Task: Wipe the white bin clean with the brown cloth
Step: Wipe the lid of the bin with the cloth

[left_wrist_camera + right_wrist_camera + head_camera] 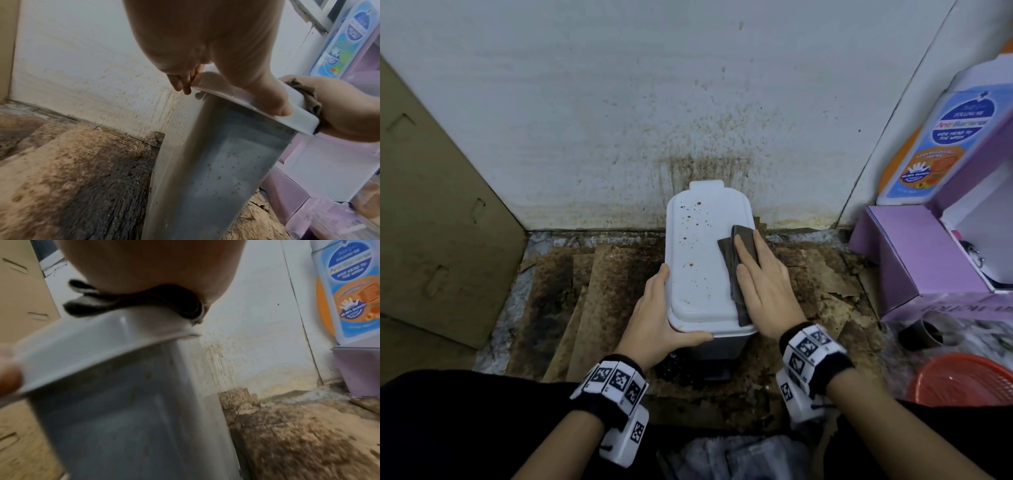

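A white bin (697, 260) stands on the floor at the centre of the head view, its back against a stained white wall (619, 102). Its closed lid is dotted with small brown spots, mostly toward the upper left of the lid. The person's left hand (659, 315) grips the lid's lower left corner: the fingers (183, 82) curl over the left edge while the thumb lies along the near edge. The right hand (763, 284) lies flat on the right side of the lid, fingers straight and slightly spread, pressing a folded brown cloth (739, 260) against the lid. The cloth runs along the lid's right edge, and part of it shows beyond the fingertips and beside the hand. In the right wrist view the cloth's dark folds are squeezed between the palm and the lid rim.

Stained, darkened cardboard sheets (592, 291) cover the floor around the bin. A large cardboard panel (431, 205) leans at the left of the frame. At the right sits a purple box (914, 260), and above it a wash bottle (941, 144) with a blue and orange label. A red basket (962, 380) shows at the lower right edge. Both wrists wear black bands carrying white blocks printed with black square markers.
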